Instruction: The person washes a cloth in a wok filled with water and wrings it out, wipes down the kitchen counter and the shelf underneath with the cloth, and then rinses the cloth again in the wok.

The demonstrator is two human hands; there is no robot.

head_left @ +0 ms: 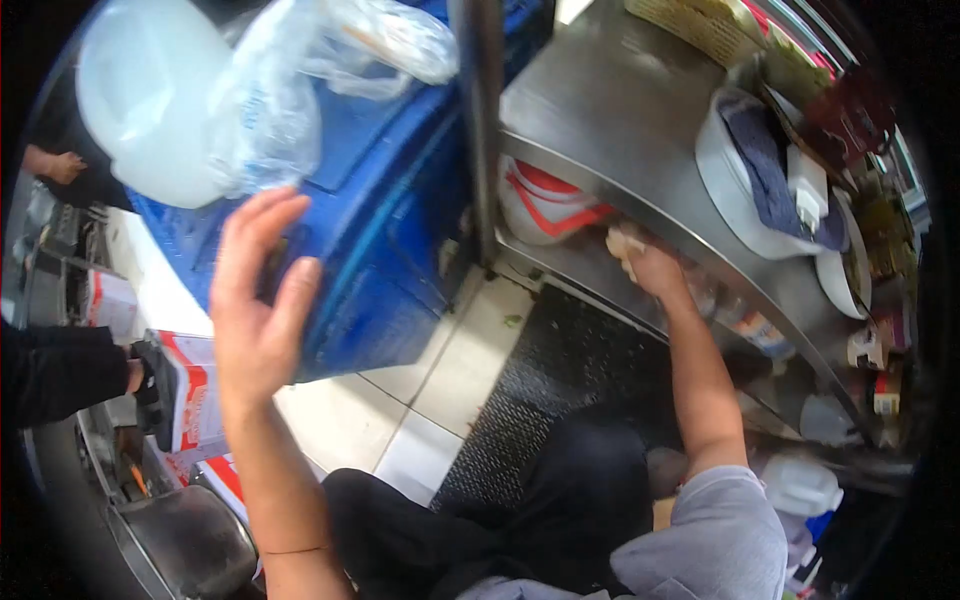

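Note:
My left hand [262,300] is raised with its fingers apart, holding nothing, in front of a large blue bin [395,215]. On the bin lid lie a clear plastic bag [270,110] and a translucent white plastic container [150,100]. My right hand [657,272] reaches in under the steel table [590,90], closed on a crumpled cream-coloured cloth [624,247]. Just left of the cloth, a white and red container [545,205] sits on the lower shelf. The shelf's depth is partly hidden by the tabletop.
A white tub [720,180] with a dark cloth stands on the tabletop. Below lie a black rubber mat [560,370] and pale floor tiles [340,420]. Red and white boxes [195,390] and a metal pot [190,540] are at left, near another person's leg [60,375].

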